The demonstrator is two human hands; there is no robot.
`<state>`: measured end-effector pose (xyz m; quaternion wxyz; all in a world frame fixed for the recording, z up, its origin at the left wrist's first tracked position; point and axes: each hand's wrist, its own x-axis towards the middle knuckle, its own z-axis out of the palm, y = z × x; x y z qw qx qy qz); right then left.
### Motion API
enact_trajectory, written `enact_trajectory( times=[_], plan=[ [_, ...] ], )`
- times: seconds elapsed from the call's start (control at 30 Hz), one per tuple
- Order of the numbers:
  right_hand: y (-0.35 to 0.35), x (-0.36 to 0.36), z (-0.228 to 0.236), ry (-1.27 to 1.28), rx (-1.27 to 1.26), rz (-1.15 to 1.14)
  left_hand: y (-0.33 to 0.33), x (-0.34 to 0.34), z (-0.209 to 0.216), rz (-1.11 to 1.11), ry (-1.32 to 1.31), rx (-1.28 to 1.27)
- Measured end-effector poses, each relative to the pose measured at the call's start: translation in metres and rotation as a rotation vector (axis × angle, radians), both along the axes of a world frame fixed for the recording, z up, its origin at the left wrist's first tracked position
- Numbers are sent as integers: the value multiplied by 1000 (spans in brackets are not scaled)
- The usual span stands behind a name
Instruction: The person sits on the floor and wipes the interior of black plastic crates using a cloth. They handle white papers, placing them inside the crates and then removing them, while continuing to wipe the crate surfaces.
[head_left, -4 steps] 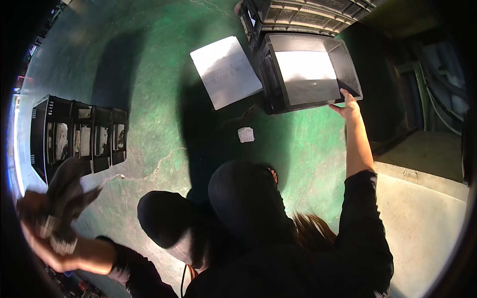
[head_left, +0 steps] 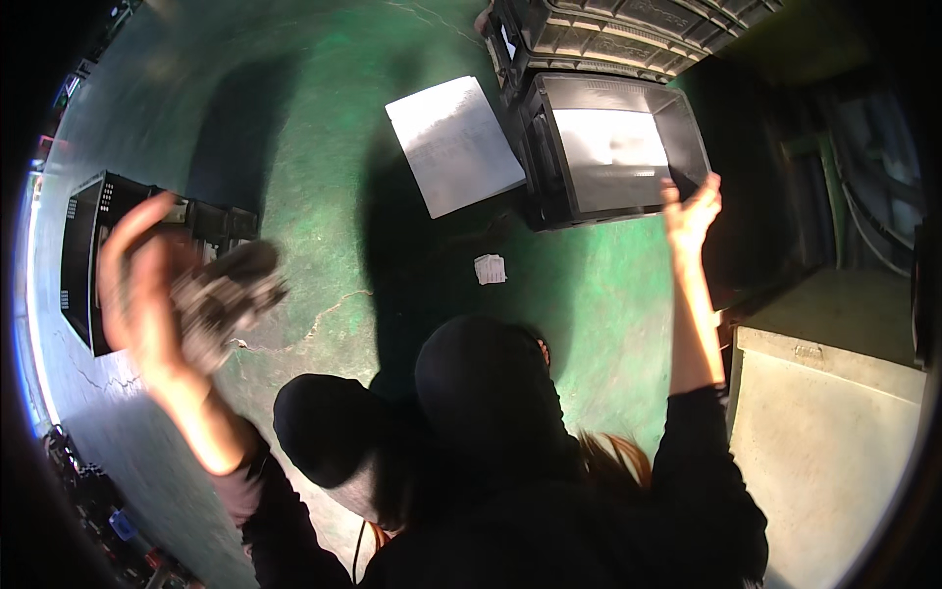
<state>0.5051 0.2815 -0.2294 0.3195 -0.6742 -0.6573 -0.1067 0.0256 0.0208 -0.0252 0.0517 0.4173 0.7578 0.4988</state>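
Note:
My left hand (head_left: 152, 304) is raised at the left, smeared by motion. A dark grey, cloth-like bundle, perhaps a work glove (head_left: 228, 299), is in its grasp; blur hides the exact grip. Below and behind it stands a black divided crate (head_left: 86, 255), partly covered by the hand. At the upper right my right hand (head_left: 695, 218) grips the near right corner of an open black crate (head_left: 599, 204), thumb and fingers apart around the rim. Inside that crate lies a flat sheet, bright white where light falls on it (head_left: 594, 133).
Stacked black crates (head_left: 608, 39) stand behind the open one. White paper sheets (head_left: 456, 147) and a small stack of slips (head_left: 491, 269) lie on the green floor (head_left: 324, 216). A pale box-like surface (head_left: 824, 422) is at the right. Two dark rounded shapes (head_left: 486, 393) fill the lower middle.
My left hand has swung up and to the right with the grey bundle, now in front of the divided crate. My right hand has shifted its fingers on the crate's corner.

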Motion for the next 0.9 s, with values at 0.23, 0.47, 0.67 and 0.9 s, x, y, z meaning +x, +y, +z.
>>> enact_trajectory(
  times=[0.23,0.47,0.67,0.9],
  plan=[
    [-32,-153,8,-454,-676,250,34,34,-67,-403,-238,-35],
    [-25,-144,116,-247,-271,335,25,20,-74,-352,-161,-138],
    [-77,-203,238,619,-768,944,17,2,-58,-141,-231,-11],
    [-149,-364,96,-136,-686,1416,-30,-41,-42,232,200,112]
  ],
)
